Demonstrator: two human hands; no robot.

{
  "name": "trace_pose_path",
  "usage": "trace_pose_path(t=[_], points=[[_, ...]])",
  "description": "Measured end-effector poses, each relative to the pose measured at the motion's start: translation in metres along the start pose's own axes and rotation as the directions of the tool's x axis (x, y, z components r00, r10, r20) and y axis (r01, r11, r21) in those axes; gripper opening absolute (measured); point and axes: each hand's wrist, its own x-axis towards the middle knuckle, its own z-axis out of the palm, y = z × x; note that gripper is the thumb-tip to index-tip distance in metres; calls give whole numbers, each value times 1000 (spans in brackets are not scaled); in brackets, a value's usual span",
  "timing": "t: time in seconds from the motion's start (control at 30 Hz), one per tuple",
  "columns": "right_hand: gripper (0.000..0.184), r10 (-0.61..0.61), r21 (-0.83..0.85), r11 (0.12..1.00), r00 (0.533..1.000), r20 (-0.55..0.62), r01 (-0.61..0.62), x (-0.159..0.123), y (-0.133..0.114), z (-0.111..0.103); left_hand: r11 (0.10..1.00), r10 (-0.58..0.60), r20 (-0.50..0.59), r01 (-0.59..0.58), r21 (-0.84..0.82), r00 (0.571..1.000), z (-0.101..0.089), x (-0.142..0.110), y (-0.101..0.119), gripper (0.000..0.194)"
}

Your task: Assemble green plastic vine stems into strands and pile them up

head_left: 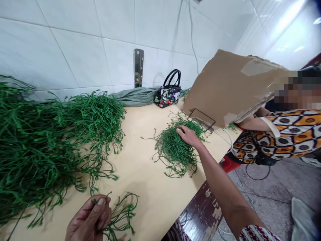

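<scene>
My left hand (91,217) is closed at the bottom of the view, thumb and forefinger pinching a thin green artificial plant stem. A small loose bunch of green stems (122,214) hangs or lies just right of that hand; its lower part is cut off by the frame. My right hand (187,135) reaches to the top of a heap of darker green stems (174,147), thumb and forefinger together with a bit of green between them. On the left, a much larger pile of brighter green stems with budded tips (37,150) covers the tabletop.
A pale tabletop (140,160) runs along the white tiled wall. At the back are a grey-green cloth (136,96) and a floral handbag (167,95). A large cardboard sheet (225,87) leans beside a dark wire frame (202,118). A co-worker in a patterned top (288,134) is at right.
</scene>
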Motion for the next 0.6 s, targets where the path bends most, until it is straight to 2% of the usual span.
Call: trace_pose_path(t=[0.13,0.23,0.27,0.33,0.37,0.4,0.43,0.47,0.5,0.53,0.57,0.6], points=[[38,-22,85,996,998,-62,27,-2,2,-18,998,58,65,-56,-32,996,5,-1,0,24],[36,-26,110,993,982,-185,47,-11,-2,-32,996,66,90,-59,-73,994,8,-4,-1,21],[33,-38,78,995,948,-315,65,-17,-6,-36,994,70,97,-61,-92,993,9,-6,-1,20],[32,-66,72,992,904,-423,106,-30,-22,-39,990,81,136,-64,-129,987,10,-8,-1,18],[30,-114,73,983,879,-463,167,-38,-34,-38,986,91,155,-68,-149,984,9,-9,-1,16],[27,-182,97,963,871,-455,252,-46,-49,-35,984,96,177,-66,-168,979,9,-10,-1,14],[23,-275,142,925,878,-392,353,-56,-65,-30,980,101,193,-64,-187,976,8,-10,0,13],[19,-393,210,858,863,-317,468,-65,-83,-25,977,103,200,-61,-204,974,7,-11,0,12],[16,-535,298,759,816,-220,578,-74,-101,-18,974,107,202,-61,-220,973,7,-12,0,11],[14,-661,384,661,742,-109,645,-82,-118,-11,970,113,199,-64,-234,973,6,-12,1,11],[14,-742,448,589,670,-31,673,-88,-134,-3,967,118,196,-68,-244,974,6,-13,2,11],[14,-786,491,546,618,21,679,-93,-147,4,965,125,193,-74,-252,973,5,-14,2,10]])
